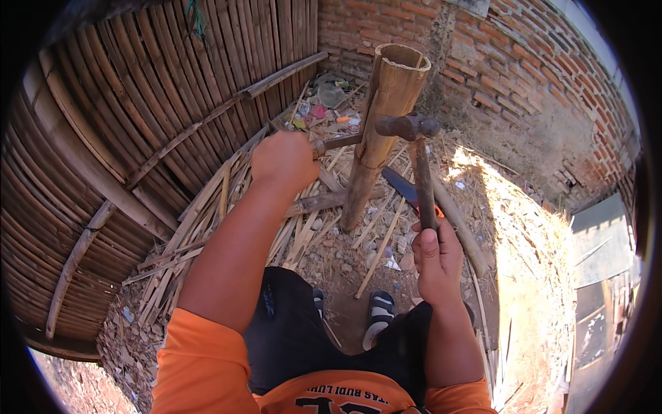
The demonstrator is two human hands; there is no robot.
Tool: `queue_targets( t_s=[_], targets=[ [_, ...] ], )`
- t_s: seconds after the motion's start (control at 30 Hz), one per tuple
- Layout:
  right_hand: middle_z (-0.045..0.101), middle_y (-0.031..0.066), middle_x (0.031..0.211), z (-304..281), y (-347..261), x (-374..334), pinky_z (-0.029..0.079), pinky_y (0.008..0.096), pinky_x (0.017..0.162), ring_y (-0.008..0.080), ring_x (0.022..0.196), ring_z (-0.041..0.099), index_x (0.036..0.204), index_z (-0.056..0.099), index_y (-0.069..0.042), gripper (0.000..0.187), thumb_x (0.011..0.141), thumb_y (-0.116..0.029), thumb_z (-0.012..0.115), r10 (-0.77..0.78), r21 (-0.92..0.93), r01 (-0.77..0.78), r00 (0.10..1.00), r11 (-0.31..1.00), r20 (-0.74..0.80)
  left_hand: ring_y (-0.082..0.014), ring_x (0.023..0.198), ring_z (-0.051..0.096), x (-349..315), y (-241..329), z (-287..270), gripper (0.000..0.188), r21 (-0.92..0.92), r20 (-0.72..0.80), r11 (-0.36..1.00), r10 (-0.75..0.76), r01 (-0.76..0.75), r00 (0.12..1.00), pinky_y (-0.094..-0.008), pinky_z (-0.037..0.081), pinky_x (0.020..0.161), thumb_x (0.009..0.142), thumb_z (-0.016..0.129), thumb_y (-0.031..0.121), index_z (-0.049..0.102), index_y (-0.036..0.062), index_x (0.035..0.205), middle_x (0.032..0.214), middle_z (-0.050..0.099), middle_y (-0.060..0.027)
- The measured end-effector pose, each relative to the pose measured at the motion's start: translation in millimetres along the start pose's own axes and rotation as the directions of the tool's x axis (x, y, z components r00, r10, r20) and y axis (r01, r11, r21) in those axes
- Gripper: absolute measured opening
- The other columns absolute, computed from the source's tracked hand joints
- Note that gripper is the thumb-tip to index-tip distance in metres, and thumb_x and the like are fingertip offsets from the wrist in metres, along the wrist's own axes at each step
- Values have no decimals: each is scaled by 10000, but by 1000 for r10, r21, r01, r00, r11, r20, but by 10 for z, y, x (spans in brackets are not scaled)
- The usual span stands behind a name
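Note:
My left hand (284, 160) is closed round the handle of a dark-bladed knife (343, 141). A metal collar shows beside my fist, and the blade meets the side of an upright bamboo pole (378, 146); whether it is sunk in is hard to tell. The pole leans slightly, its hollow top uppermost and its foot on the littered ground. My right hand (437, 259) grips a hammer (423, 172) by its handle, head upward. In this view the hammer head overlaps the pole's right side, so the blade's far end is hidden.
A handsaw (400, 186) with a red-orange handle lies right of the pole. Split bamboo strips (231, 186) cover the ground to the left, below a slatted bamboo wall (117, 117). A brick wall (524, 76) stands behind. A wooden pole (458, 228) lies on the right.

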State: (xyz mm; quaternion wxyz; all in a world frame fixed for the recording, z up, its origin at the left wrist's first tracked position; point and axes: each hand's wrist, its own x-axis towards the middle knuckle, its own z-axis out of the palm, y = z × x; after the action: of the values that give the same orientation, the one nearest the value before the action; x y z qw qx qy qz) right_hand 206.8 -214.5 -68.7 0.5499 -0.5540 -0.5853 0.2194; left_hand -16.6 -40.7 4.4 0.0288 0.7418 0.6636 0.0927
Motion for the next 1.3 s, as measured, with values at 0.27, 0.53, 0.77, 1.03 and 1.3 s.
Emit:
queue_targets(
  t_s=[0.27,0.53,0.77,1.03,1.3],
  targets=[
    [457,-35,667,-733,-179,543,341,223,485,49,533,413,1088,559,-31,374,1102,-392,459,200,54,-198,979,979,-26,-347,984,726,285,-67,-22,368,31,49,999,6,-8,999,-456,588,867,839,739,332,760,93,1118,1039,754,-169],
    [541,23,691,-565,530,1198,414,279,533,118,591,532,1021,574,-15,485,1093,-476,437,-16,-375,-31,992,926,-122,-336,975,726,364,100,27,367,45,9,999,-13,13,1000,-458,586,862,850,725,348,756,126,1141,1035,759,-135],
    [460,-26,651,-734,-104,1290,339,249,449,69,475,382,982,547,-72,442,1100,-476,413,204,179,-174,965,968,-164,-331,1041,719,294,57,-16,345,9,36,999,-54,53,998,-451,583,910,839,725,261,753,102,1144,1118,746,-156],
    [502,-1,665,-514,376,1391,406,277,545,90,583,491,980,580,-45,480,1080,-497,453,270,-341,-249,963,907,17,-334,934,731,338,-71,108,366,48,-57,998,-24,27,998,-462,591,847,838,722,318,750,139,1156,999,760,-133],
    [569,45,725,-530,194,1420,448,321,614,136,654,547,992,598,-25,487,1082,-480,449,180,-381,-178,983,908,-29,-336,948,731,296,-62,102,363,22,-34,1000,-14,14,999,-457,593,857,825,707,271,751,125,1154,1017,758,-142]
  ],
)
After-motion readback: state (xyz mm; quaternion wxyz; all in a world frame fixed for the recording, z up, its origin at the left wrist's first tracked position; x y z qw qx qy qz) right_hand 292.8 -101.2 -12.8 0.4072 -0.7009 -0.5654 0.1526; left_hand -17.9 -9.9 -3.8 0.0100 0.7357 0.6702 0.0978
